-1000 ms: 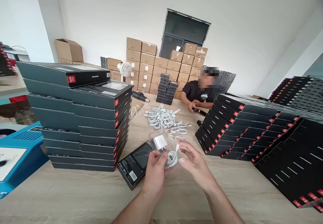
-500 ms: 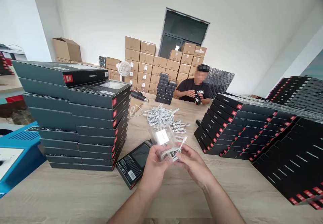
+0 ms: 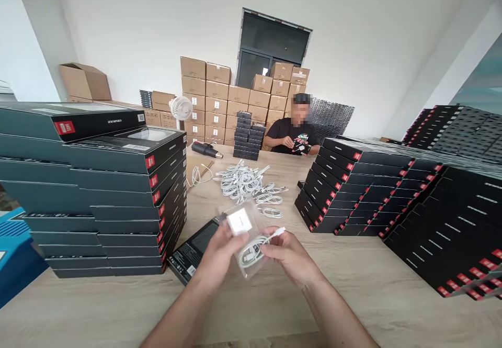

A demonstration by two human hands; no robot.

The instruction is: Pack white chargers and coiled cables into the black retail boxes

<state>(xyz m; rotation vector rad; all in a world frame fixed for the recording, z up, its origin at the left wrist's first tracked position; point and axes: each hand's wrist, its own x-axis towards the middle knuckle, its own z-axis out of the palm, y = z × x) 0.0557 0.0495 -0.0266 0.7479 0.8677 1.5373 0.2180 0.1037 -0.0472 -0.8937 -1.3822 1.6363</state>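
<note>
A clear plastic tray (image 3: 251,273) is tilted above the table, held at its left side by my left hand (image 3: 218,254), thumb on top. In its upper part sits a white charger block (image 3: 239,221). My right hand (image 3: 288,256) pinches a coiled white cable (image 3: 254,251), which lies over the lower part of the tray. One cable end pokes out past my right fingers. Whether the coil is fully seated in the tray, I cannot tell. Partly behind my left hand, a black box (image 3: 196,248) lies on the table.
A pile of white cables (image 3: 241,180) lies ahead. Stacked black boxes stand on the left (image 3: 129,206) and right (image 3: 337,191). A heat gun (image 3: 206,150) and a small fan (image 3: 181,108) are farther back. Across the table a person (image 3: 294,133) holds a black box.
The tray has come closer and tilted, so its lower part now shows. My left hand has moved left along its side. The cable coil lies over the tray. The view has shifted right.
</note>
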